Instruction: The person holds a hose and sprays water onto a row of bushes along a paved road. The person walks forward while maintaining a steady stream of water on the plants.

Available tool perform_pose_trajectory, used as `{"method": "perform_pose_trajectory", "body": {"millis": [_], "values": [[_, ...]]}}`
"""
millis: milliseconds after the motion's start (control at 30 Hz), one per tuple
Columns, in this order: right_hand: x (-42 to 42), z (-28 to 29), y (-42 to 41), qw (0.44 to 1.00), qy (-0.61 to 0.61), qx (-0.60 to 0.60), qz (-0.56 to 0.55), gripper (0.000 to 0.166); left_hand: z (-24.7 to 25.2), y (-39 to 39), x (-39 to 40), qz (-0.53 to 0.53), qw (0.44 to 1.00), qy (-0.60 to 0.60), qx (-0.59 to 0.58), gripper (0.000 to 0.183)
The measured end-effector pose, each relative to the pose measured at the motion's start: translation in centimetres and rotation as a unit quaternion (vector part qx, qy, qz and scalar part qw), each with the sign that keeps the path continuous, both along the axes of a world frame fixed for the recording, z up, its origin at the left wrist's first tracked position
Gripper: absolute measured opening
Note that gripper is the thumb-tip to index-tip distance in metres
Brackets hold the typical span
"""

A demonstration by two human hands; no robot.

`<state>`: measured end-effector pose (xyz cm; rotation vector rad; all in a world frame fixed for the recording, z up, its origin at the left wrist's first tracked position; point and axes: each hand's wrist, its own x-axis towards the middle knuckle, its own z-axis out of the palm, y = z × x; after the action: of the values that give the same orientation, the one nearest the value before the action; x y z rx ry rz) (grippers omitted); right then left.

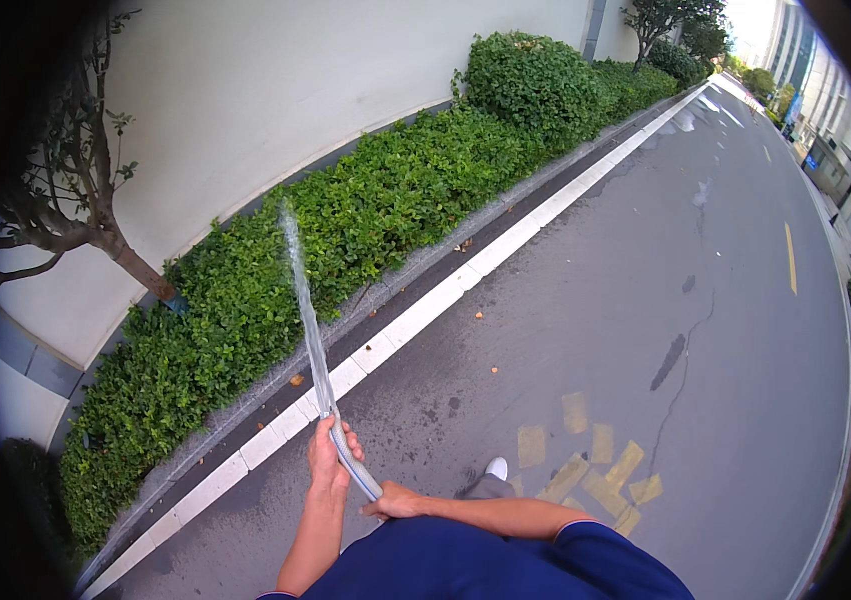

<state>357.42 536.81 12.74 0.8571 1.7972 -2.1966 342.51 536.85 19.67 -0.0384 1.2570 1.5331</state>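
My left hand [329, 452] grips a braided, pale hose [354, 463] with a blue stripe, close to its open end. Lower down, my right hand [395, 501] is closed around the same hose near my body; the hose beyond that is hidden. From the hose end a jet of water [308, 315] shoots out over the curb and reaches a low, leafy green hedge [388, 202]. The hose end points away from me, up and slightly left in the picture.
A stone curb [268, 397] and a white painted line [425, 311] run beside the hedge. At left, a tree trunk [132, 262] rises from it before a pale wall [268, 82]. A rounded shrub [530, 82] stands farther along. Faded yellow markings [605, 487] lie on the asphalt road [605, 300].
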Motion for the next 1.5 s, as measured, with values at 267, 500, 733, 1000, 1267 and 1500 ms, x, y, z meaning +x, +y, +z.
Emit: {"method": "perform_pose_trajectory", "body": {"millis": [267,500,733,1000,1267,1500], "values": [[9.0,0.7,8.6,0.994,0.080,-0.072,0.021,0.040,3.8,10.4,11.3,-0.044,0.996,0.063,-0.047,0.034],[13.8,0.8,14.7,0.993,0.100,-0.059,0.023,0.043,5.1,17.1,16.8,-0.044,0.996,0.063,-0.055,0.032],[16.4,-0.9,22.6,0.995,0.071,-0.062,-0.045,0.039,3.3,26.2,19.4,-0.088,0.994,0.049,-0.053,0.033],[18.9,-2.3,39.0,0.986,0.028,0.002,-0.167,0.037,1.1,44.0,21.4,-0.160,0.987,-0.015,0.011,0.033],[20.4,-0.5,51.4,0.973,-0.010,-0.030,-0.230,0.035,2.8,57.4,22.3,-0.210,0.976,-0.046,0.032,0.032],[20.9,-0.2,61.1,0.980,-0.012,-0.053,-0.190,0.037,1.8,66.4,22.6,-0.143,0.989,-0.042,0.025,0.033]]}}
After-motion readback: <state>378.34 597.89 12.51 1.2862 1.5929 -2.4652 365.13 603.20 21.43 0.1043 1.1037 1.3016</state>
